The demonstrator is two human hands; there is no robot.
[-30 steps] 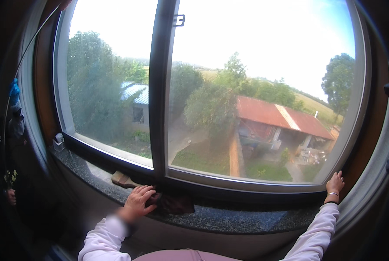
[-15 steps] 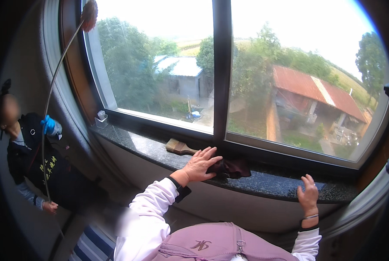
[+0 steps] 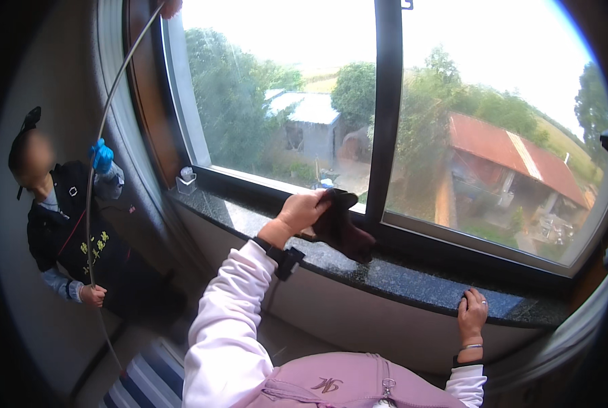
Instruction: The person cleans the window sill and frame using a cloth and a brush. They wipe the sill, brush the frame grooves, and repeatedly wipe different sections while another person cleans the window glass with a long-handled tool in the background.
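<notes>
Cloth (image 3: 342,231) is over sill (image 3: 409,282), pinched in L hand (image 3: 300,212); R hand (image 3: 473,316) apart, at sill's front edge, can't tell if gripping. Step prob. = handling cloth above sill; next move likely needs firm L grip w/ R hand bracing at sill.

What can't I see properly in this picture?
All in the head view:
Left hand: some fingertips are hidden behind the dark cloth it holds.
Right hand: its palm is hidden by the back of the hand.
Pinkish pole head: cut off by the top edge.
Small clear container: too small to tell what's inside.
</notes>
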